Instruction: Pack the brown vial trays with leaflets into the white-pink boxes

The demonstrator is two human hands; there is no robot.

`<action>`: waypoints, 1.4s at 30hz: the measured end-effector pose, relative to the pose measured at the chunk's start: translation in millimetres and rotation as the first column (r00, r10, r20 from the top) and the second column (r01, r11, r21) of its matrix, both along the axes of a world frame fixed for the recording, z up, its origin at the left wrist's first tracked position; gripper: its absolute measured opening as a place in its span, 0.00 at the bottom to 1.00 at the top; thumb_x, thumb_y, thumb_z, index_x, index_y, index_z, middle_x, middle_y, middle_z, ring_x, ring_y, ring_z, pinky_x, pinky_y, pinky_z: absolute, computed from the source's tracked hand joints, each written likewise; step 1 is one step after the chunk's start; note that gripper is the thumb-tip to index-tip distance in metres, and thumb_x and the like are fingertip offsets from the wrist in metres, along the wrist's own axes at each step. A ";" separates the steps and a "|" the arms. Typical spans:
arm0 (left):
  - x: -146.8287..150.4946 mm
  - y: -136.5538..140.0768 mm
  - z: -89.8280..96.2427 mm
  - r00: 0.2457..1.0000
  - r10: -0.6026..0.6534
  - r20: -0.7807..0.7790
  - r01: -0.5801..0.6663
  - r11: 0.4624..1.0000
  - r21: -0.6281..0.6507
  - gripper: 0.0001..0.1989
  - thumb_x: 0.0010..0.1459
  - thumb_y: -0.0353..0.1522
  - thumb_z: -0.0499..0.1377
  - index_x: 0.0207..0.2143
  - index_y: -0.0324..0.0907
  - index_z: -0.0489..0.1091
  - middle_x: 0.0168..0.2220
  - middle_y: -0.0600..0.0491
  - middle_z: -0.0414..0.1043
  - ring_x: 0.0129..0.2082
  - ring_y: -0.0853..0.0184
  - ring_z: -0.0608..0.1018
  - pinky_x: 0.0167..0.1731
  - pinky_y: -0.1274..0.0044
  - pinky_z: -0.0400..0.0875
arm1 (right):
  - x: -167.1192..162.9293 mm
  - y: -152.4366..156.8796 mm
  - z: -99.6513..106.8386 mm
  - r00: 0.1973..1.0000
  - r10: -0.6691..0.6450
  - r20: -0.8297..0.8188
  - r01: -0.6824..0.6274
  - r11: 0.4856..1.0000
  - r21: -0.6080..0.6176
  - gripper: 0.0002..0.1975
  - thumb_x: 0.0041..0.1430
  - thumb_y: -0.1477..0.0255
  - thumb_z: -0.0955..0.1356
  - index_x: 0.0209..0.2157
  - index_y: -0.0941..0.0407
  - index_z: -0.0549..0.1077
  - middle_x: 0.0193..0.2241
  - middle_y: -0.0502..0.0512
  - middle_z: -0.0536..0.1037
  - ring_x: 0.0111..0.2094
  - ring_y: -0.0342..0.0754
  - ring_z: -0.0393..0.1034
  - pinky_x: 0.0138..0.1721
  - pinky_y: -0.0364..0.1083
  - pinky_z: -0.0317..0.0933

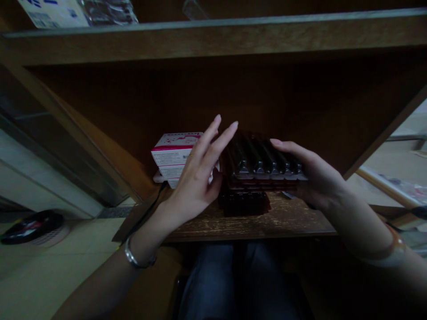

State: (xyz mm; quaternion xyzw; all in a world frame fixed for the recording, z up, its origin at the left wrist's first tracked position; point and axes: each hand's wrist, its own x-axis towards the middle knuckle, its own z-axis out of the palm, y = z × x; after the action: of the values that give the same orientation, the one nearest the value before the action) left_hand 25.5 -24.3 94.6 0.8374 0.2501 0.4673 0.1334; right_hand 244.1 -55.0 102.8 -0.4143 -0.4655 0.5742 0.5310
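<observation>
My right hand (318,173) grips the right end of a stack of dark brown plastic ampoule strips (260,162), thumb on top and the other fingers mostly hidden beneath. The strips have long ridged tubes side by side. My left hand (202,175) is beside the stack's left end, its fingers stretched out and apart; whether it touches the stack is unclear. Below the held stack, more dark strips (245,204) lie on the wooden shelf (207,226). Just left of my left hand stand several stacked white and pink boxes (171,155). A whitish thing behind that hand is mostly covered.
An upper shelf edge (213,40) crosses above my hands, with a white package (55,13) and clear plastic wrap (108,11) on it. Wooden side panels flank the compartment. A round basket (36,229) stands on the floor at left. My legs (233,280) are under the shelf.
</observation>
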 end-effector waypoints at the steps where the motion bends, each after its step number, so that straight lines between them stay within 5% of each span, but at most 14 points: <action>1: 0.0 -1.1 1.4 1.000 0.015 -0.026 -0.015 1.000 0.021 0.30 0.56 0.41 0.66 0.60 0.52 0.65 0.71 0.50 0.53 0.71 0.49 0.54 0.68 0.54 0.50 | 0.5 -0.2 0.3 1.000 0.007 -0.022 -0.008 1.000 -0.028 0.10 0.54 0.61 0.74 0.36 0.52 0.79 0.30 0.48 0.82 0.24 0.45 0.76 0.21 0.42 0.71; 8: -5.9 2.0 1.2 0.995 0.070 -0.074 -0.057 0.986 0.157 0.22 0.54 0.31 0.65 0.52 0.46 0.69 0.57 0.48 0.73 0.60 0.55 0.73 0.62 0.61 0.63 | 3.2 -0.4 -0.6 0.991 0.137 -0.006 -0.137 0.987 -0.087 0.12 0.58 0.58 0.71 0.39 0.51 0.79 0.27 0.49 0.82 0.20 0.46 0.75 0.17 0.43 0.69; 14: -6.9 1.4 -0.3 0.992 0.090 -0.086 -0.065 0.964 0.259 0.23 0.54 0.32 0.67 0.53 0.45 0.70 0.53 0.48 0.76 0.53 0.58 0.77 0.55 0.67 0.69 | 7.8 -4.1 4.2 0.955 0.295 0.037 -0.290 0.951 -0.107 0.30 0.62 0.47 0.65 0.24 0.59 0.78 0.17 0.56 0.79 0.16 0.45 0.73 0.20 0.41 0.69; 17: -3.3 -2.0 -1.9 0.995 0.095 -0.012 -0.091 0.980 0.179 0.22 0.52 0.33 0.68 0.50 0.44 0.72 0.49 0.48 0.77 0.49 0.59 0.78 0.52 0.69 0.71 | 13.7 -4.1 4.2 0.937 0.350 -0.003 -0.349 0.933 -0.090 0.30 0.64 0.49 0.63 0.24 0.60 0.78 0.18 0.58 0.80 0.18 0.47 0.75 0.23 0.42 0.70; 23: 0.7 -1.2 -11.1 0.971 0.142 0.190 -0.117 0.984 -0.135 0.27 0.44 0.39 0.74 0.47 0.44 0.72 0.43 0.51 0.78 0.40 0.60 0.80 0.45 0.69 0.75 | 25.1 1.2 1.0 0.881 0.469 -0.062 -0.468 0.883 0.038 0.27 0.67 0.53 0.60 0.38 0.61 0.80 0.37 0.65 0.85 0.27 0.50 0.81 0.28 0.43 0.72; 27: 1.8 -4.7 -11.0 0.963 0.150 0.224 -0.106 0.975 -0.195 0.26 0.42 0.40 0.75 0.43 0.44 0.73 0.41 0.52 0.79 0.39 0.60 0.80 0.44 0.69 0.76 | 29.9 2.5 2.0 0.848 0.530 -0.001 -0.530 0.848 -0.023 0.35 0.67 0.51 0.57 0.30 0.66 0.81 0.30 0.67 0.84 0.26 0.47 0.80 0.26 0.38 0.69; 31: 5.6 -10.3 -1.9 0.947 0.136 0.293 -0.038 0.948 -0.317 0.24 0.43 0.40 0.74 0.42 0.42 0.74 0.40 0.51 0.80 0.38 0.62 0.81 0.42 0.72 0.77 | 35.5 6.9 4.6 0.861 0.508 -0.003 -0.508 0.860 -0.043 0.28 0.64 0.50 0.63 0.29 0.60 0.80 0.27 0.60 0.84 0.21 0.48 0.79 0.18 0.39 0.65; 36: 7.7 -6.7 8.9 0.896 0.147 0.419 0.093 0.861 -0.501 0.20 0.48 0.44 0.71 0.37 0.40 0.75 0.36 0.51 0.80 0.35 0.64 0.81 0.32 0.77 0.76 | 39.8 14.4 4.7 0.858 0.514 -0.005 -0.513 0.854 -0.090 0.17 0.58 0.60 0.72 0.24 0.59 0.78 0.23 0.57 0.83 0.19 0.45 0.76 0.18 0.39 0.67; 42: 4.4 0.9 11.7 0.866 0.229 0.444 0.246 0.578 -0.778 0.20 0.49 0.49 0.67 0.29 0.42 0.73 0.21 0.54 0.72 0.14 0.71 0.71 0.10 0.81 0.55 | 32.2 4.7 3.4 0.893 0.435 0.116 -0.444 0.894 0.059 0.15 0.60 0.62 0.72 0.26 0.59 0.79 0.22 0.56 0.82 0.18 0.44 0.74 0.20 0.40 0.68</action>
State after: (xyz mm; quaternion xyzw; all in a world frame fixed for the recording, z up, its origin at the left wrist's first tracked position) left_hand 29.9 -23.4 106.4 0.5308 0.3887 0.4980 0.5650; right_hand 276.3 -50.3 106.2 -0.3039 -0.5967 0.6380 0.3802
